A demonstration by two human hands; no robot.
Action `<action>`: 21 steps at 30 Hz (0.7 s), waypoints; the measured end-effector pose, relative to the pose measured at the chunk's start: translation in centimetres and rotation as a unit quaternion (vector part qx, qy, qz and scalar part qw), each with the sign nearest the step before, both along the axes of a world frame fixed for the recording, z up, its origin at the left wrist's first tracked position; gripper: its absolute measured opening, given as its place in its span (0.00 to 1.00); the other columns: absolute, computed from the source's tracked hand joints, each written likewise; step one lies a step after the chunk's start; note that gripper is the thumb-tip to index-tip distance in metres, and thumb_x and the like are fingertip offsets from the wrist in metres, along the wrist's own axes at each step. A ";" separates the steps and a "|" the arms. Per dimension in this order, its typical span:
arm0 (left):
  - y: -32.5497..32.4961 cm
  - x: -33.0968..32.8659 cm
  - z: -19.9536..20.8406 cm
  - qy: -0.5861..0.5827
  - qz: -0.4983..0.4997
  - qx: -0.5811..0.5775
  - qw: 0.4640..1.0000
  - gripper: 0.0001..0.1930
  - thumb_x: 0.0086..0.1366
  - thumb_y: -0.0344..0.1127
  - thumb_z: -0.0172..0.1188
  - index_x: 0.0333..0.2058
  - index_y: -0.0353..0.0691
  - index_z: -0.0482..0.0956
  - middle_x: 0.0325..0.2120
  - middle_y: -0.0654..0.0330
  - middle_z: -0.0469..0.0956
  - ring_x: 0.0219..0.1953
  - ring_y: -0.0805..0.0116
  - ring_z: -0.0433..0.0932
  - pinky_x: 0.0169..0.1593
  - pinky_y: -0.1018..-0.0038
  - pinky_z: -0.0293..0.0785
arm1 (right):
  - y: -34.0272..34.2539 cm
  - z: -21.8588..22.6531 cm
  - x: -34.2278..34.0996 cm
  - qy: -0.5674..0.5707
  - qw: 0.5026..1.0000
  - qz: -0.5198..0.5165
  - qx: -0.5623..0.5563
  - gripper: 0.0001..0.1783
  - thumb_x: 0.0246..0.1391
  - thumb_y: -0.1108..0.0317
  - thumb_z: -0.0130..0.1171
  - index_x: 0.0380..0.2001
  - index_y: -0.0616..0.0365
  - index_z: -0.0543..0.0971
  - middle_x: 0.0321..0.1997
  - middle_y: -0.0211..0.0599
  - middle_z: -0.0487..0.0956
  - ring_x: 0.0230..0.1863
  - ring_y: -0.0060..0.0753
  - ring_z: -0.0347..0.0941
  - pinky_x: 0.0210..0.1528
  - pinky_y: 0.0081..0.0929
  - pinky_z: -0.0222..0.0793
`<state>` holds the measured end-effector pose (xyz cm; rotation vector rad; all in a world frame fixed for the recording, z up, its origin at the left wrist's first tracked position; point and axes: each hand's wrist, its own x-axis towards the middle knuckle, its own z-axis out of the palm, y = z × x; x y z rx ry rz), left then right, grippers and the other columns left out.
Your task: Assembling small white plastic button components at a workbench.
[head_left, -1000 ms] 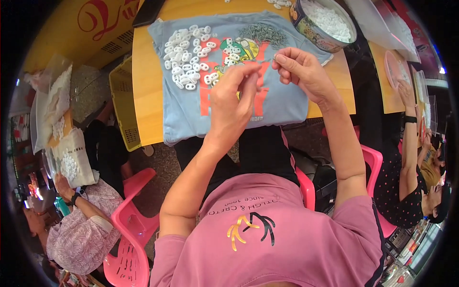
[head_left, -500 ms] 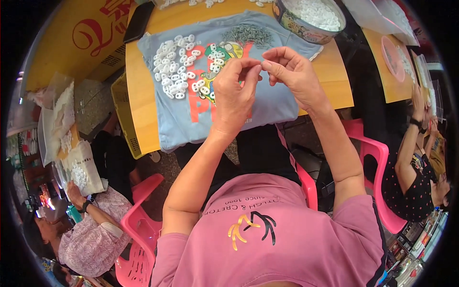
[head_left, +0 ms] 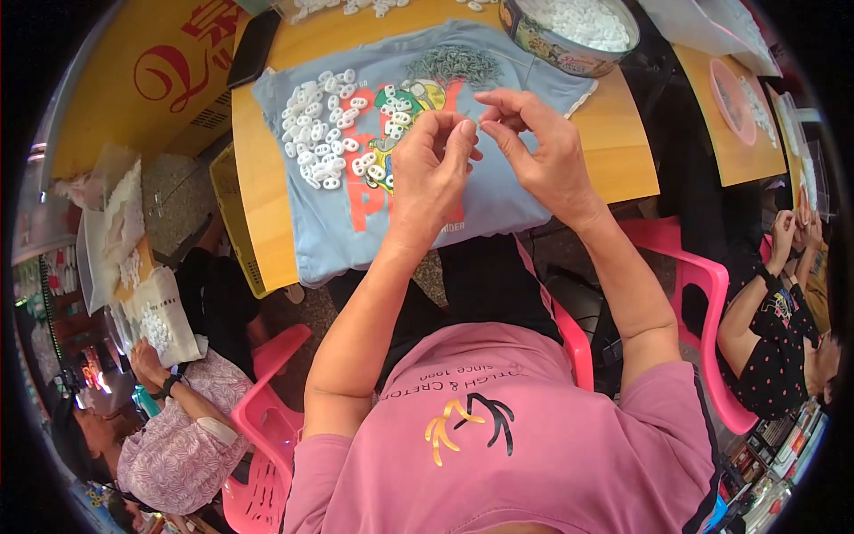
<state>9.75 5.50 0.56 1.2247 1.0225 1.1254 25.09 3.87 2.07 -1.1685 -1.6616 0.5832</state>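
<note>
My left hand [head_left: 429, 169] is closed above a light blue shirt [head_left: 498, 191] spread on the table. Its thumb presses against the curled fingers, and whatever lies in the pinch is hidden. Close by on its right, my right hand [head_left: 544, 147] has its thumb and forefinger apart, with nothing visible between them. White oval plastic pieces with two holes [head_left: 318, 125] lie heaped on the cloth to the left. A few more two-holed pieces [head_left: 365, 165] sit beside my left hand. Beyond both hands is a pile of small grey-green metal pieces [head_left: 454, 65], like screws or pins.
A round tin [head_left: 578, 58] full of white pieces stands at the table's back right, and a dark phone [head_left: 254, 46] at the back left. People work at both sides, near pink chairs [head_left: 703, 276]. A pink basin [head_left: 731, 102] is on the right-hand table.
My hands have parted: the fingertips that met half a second ago now have a small gap. My right thumb and forefinger have spread, while my left hand stays closed.
</note>
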 end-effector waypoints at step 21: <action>-5.7 -2.4 -0.8 0.038 0.009 0.061 0.997 0.03 0.63 0.25 0.60 0.34 0.32 0.76 0.28 0.60 0.76 0.25 0.76 0.76 0.29 0.79 0.71 | -4.7 -1.5 -1.8 0.217 0.946 0.051 -0.236 0.09 0.59 0.70 0.60 0.40 0.64 0.79 0.33 0.28 0.78 0.31 0.16 0.72 0.36 0.15 0.70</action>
